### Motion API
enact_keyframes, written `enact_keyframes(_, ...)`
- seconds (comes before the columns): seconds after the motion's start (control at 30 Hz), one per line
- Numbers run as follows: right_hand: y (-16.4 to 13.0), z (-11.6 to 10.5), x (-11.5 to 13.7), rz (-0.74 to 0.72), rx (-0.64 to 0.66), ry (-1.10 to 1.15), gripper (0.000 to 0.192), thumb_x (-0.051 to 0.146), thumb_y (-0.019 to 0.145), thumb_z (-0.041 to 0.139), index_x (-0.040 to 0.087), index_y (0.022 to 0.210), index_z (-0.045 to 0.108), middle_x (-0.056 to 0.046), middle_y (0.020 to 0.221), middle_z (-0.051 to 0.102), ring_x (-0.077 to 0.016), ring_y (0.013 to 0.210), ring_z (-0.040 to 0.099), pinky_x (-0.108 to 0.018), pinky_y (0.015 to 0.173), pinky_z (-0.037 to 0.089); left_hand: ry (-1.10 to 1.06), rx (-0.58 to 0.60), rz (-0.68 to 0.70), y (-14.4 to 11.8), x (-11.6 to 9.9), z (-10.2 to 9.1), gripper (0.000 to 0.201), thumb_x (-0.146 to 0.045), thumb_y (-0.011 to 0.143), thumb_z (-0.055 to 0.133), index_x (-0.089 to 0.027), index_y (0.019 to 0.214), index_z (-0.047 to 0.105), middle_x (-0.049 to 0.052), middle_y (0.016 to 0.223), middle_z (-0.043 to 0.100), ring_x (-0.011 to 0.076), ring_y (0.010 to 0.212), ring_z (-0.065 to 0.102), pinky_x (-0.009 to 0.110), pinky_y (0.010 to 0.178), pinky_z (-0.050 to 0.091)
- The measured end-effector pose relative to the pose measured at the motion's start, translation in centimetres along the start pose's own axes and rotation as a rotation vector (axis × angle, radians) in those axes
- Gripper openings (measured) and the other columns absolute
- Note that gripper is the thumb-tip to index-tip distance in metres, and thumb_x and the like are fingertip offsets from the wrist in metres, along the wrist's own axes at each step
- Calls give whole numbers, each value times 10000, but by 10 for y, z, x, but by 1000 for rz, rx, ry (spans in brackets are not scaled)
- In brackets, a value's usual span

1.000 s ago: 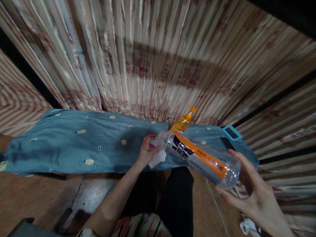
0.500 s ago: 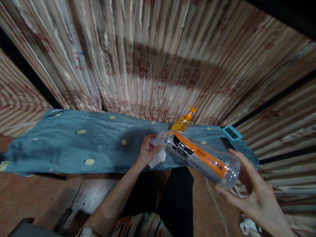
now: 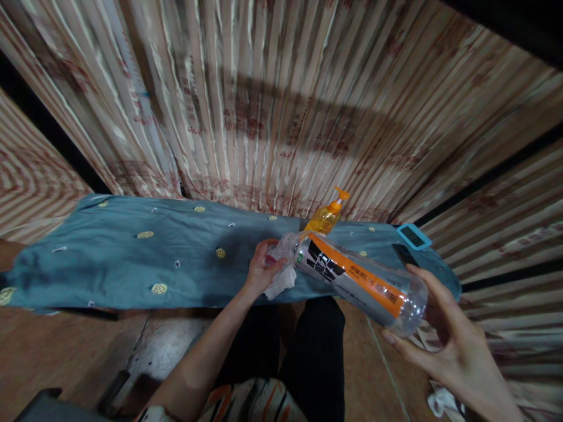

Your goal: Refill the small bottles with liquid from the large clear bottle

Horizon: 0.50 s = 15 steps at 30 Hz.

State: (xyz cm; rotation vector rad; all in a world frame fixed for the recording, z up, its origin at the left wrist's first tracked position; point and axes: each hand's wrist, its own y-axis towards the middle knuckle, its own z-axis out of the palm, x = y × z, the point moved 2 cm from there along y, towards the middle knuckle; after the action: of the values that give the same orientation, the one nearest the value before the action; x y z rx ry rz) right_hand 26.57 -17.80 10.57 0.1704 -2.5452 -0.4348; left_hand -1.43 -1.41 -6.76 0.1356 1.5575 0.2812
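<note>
A large clear plastic bottle (image 3: pixel 352 278) with an orange and grey label is held tilted, its neck toward the left and its base toward the right. My right hand (image 3: pixel 448 334) grips the base between the thumb and fingers. At the bottle's mouth, my left hand (image 3: pixel 264 269) is closed around a small clear thing with a pinkish patch; its exact kind is unclear. A crumpled white tissue (image 3: pixel 281 282) hangs just below the left fingers. Behind the bottle stands a pump bottle (image 3: pixel 324 218) of yellow liquid with an orange pump head.
A blue-green patterned cloth (image 3: pixel 118 252) covers the narrow table. Toward its right end lie a dark phone-like slab (image 3: pixel 403 255) and a light-blue framed device (image 3: pixel 413 236). A pleated curtain (image 3: pixel 264 117) hangs along the back, and dark metal bars (image 3: pixel 53 129) flank the table.
</note>
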Motion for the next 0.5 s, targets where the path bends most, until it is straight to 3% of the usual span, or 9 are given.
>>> enact_keyframes(0.3,2,1,2,8,-29,-24,882,548,812,767,340,1576,379,-100,1483,604,-367,1252,686,-568,1098,498,4,-5,-12,0,2,1,451,-350,726,851,-254,1129,672,57,1170,682,233,1104,657,356,950,550)
enact_keyframes(0.5,1,0,-1,-1,-10,-28,900,519,816,777,344,1590,352,-101,1482,598,-351,1224,704,-537,1093,518,-4,0,-5,0,1,1,446,-333,731,847,-254,1134,672,66,1198,680,248,1158,647,377,976,547)
